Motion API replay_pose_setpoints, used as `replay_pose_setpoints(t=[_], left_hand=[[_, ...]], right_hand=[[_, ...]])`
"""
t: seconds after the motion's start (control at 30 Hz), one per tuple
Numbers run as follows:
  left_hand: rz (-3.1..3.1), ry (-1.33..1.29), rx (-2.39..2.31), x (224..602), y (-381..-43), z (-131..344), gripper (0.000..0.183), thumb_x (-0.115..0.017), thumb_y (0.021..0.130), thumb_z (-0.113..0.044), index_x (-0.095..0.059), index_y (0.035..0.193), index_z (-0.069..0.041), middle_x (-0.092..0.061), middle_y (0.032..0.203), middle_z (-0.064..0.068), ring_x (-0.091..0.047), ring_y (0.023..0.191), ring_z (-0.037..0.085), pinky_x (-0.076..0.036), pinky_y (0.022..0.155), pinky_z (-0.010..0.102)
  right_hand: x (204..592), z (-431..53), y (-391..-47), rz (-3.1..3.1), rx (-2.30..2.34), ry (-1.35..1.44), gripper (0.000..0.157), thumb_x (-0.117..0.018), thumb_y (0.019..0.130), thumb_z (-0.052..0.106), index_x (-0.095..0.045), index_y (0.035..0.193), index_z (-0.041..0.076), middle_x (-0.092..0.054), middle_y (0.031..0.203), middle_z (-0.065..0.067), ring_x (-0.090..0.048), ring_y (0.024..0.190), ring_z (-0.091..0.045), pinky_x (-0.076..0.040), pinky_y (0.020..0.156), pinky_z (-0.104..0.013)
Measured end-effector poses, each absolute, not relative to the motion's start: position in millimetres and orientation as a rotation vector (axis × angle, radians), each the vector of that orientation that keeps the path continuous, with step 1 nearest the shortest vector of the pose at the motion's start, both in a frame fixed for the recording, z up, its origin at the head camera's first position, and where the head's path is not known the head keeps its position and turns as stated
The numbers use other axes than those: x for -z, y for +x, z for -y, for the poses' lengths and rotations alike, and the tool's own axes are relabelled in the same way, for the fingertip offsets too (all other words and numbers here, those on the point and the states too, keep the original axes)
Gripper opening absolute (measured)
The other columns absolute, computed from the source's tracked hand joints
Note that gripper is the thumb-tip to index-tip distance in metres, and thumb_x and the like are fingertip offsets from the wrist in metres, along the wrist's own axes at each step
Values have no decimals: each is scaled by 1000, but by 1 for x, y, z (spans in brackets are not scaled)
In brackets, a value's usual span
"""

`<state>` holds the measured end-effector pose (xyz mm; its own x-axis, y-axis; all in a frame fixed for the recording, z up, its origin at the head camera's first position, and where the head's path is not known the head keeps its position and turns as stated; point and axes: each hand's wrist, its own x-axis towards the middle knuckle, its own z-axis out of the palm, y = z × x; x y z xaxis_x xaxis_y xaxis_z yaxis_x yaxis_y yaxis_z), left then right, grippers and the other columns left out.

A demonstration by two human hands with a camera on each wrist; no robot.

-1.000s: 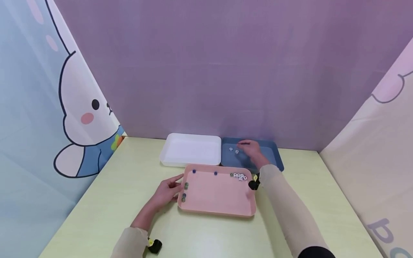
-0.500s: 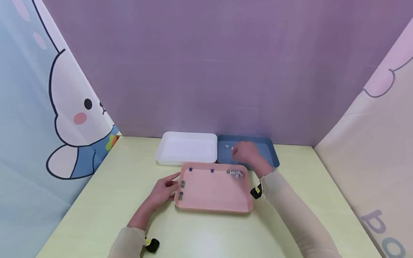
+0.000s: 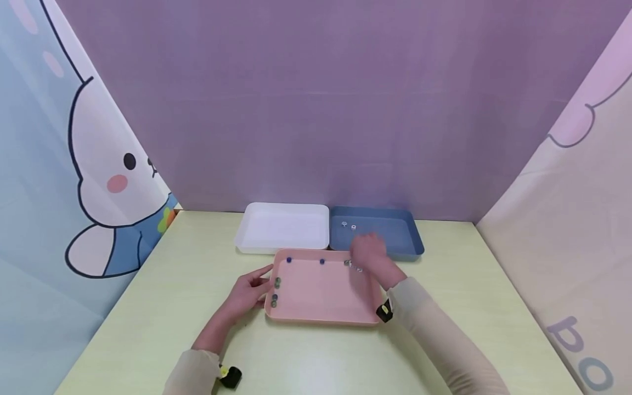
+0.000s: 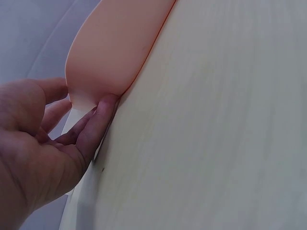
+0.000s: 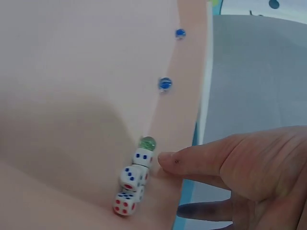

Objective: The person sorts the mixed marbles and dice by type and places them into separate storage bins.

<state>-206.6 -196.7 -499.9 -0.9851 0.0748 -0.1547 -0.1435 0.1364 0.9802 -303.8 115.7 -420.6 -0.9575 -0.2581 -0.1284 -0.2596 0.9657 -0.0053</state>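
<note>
White dice [image 5: 130,178] are lying just beside the right hand [image 5: 259,167]; its fingers are standing apart. The left hand [image 4: 41,148], spread, is touching the pink tray [image 3: 316,291].

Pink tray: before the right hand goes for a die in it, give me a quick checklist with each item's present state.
1. Left hand on the pink tray: ok, fingers touch the outside of its wall.
2. Right hand free: ok, nothing shows between its thumb and fingers.
3. Dice cluster spread out: not ok, the dice crowd together.
4. Green marble apart from the dice: not ok, it sits right by the end die.
5. Right thumb touching the end die: cannot tell, they are very close.
6. Room in the blue tray: ok, a pair of dice shows with bare floor beside it.
</note>
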Motion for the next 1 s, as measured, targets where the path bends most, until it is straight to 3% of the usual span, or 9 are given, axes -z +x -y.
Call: replay_pose_setpoints(t=[0.2, 0.43, 0.73, 1.0], left_hand=[[-2220, -72, -1978, 501, -207, 198, 52, -63, 95, -9, -49, 144, -17, -60, 114, 18, -62, 94, 25, -59, 68, 40], [-2216, -46, -1985, 502, -207, 198, 51, -61, 96, -9, -47, 145, -13, -59, 114, 22, -62, 95, 26, -59, 68, 40], [-2218, -80, -1982, 499, -205, 197, 51, -62, 96, -8, -49, 144, -16, -59, 112, 18, -61, 94, 24, -59, 68, 40], [-2211, -52, -1997, 500, -205, 197, 51, -62, 95, -8, -49, 144, -16, -60, 113, 18, -62, 95, 25, -58, 69, 40]], right_hand=[[428, -111, -306, -2976, -89, -361, 6, -71, 82, 17, -68, 85, 13, -63, 111, -11, -46, 114, -38, -41, 96, -53], [429, -108, -303, -2973, -108, -374, 20, -58, 93, 19, -69, 103, 6, -60, 122, -16, -43, 119, -39, -40, 97, -53], [430, -106, -304, -2925, -149, -431, 7, -70, 84, 21, -68, 81, 15, -61, 117, -12, -44, 116, -37, -41, 95, -53], [435, -105, -304, -2921, -148, -468, 12, -74, 79, 16, -64, 73, 17, -61, 115, -10, -43, 117, -35, -39, 98, -51]])
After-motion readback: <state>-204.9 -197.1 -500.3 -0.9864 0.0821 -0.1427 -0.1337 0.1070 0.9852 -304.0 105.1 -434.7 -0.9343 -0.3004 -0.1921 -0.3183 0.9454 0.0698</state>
